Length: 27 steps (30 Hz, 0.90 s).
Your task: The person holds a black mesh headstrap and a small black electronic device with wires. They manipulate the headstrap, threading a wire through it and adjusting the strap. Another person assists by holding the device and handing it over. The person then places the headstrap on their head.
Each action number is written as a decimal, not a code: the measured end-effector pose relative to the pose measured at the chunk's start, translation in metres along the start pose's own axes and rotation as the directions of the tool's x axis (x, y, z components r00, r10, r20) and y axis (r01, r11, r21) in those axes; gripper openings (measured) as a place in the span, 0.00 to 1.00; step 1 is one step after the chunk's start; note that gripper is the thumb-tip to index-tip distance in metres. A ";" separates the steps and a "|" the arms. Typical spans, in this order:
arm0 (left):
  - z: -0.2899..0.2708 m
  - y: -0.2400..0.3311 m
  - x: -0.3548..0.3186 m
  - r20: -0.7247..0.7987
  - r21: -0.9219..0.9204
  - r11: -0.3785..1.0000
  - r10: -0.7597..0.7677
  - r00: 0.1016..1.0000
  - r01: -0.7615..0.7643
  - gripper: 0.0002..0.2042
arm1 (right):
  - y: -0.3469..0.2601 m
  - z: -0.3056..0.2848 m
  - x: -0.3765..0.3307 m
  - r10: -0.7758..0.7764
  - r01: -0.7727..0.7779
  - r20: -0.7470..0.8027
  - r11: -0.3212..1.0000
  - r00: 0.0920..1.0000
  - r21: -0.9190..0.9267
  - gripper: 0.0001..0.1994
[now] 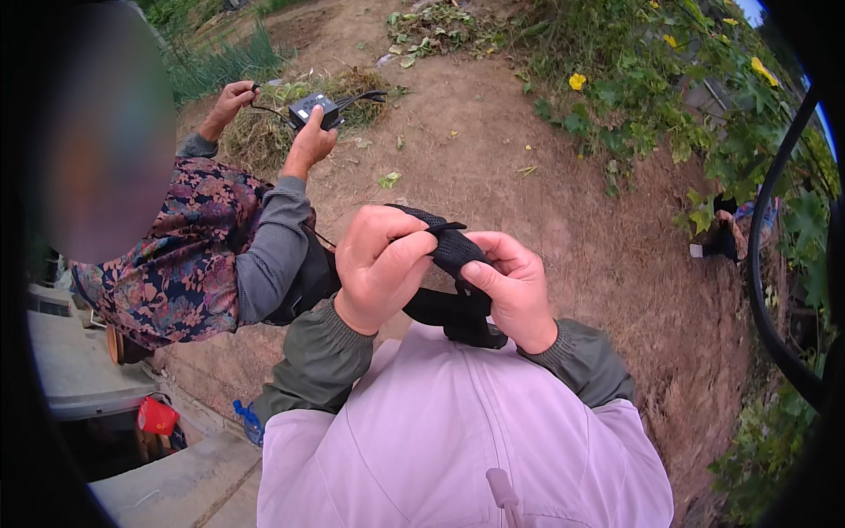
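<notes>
Evidently, both hands are busy with one thing, a black padded strap of perforated mesh fabric (458, 251), held up in front of the chest above bare brown ground (616, 264). The left hand (380, 264) is closed, thumb and curled fingers pinching the strap's upper part near a thin black tab (447, 226). The right hand (513, 286) grips its other end between thumb and forefinger. Just below, a wide, smooth black band (444, 308) hangs between the wrists, against a pale pink zip-front garment (458, 422). Dark green elasticated cuffs ring both wrists.

To the left, a co-worker in a dark floral vest (207, 246) holds a dark grey box-shaped device (315, 111) with black cables in one hand, and a thin black cable end (256, 88) in the other. Lower left sits a red container (157, 415); at upper right, yellow flowers (576, 82) dot leafy green vines (651, 97).
</notes>
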<state>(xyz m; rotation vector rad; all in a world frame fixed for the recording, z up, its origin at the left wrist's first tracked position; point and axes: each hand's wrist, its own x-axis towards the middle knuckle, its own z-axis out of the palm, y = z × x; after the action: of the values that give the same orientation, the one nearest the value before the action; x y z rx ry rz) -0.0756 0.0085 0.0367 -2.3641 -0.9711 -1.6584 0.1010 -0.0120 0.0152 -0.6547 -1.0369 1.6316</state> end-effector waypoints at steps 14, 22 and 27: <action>-0.023 -0.008 0.006 0.380 -0.225 0.951 -0.113 0.918 0.210 0.15 | 0.003 -0.001 -0.014 -0.057 0.053 -0.122 0.998 0.991 -0.036 0.07; -0.010 0.011 -0.009 0.074 -0.094 0.953 -0.281 0.957 0.288 0.16 | -0.006 -0.001 -0.005 -0.051 0.041 -0.057 0.984 0.997 -0.173 0.09; -0.001 0.018 -0.009 0.011 -0.116 0.916 -0.384 0.923 0.383 0.15 | -0.006 -0.001 -0.002 -0.091 0.074 -0.075 0.975 0.993 -0.210 0.09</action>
<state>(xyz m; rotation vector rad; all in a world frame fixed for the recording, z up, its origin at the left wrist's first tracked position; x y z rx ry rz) -0.0692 -0.0102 0.0338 -2.3423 -1.4529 -1.9014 0.1055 -0.0129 0.0202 -0.8007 -1.1663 1.4240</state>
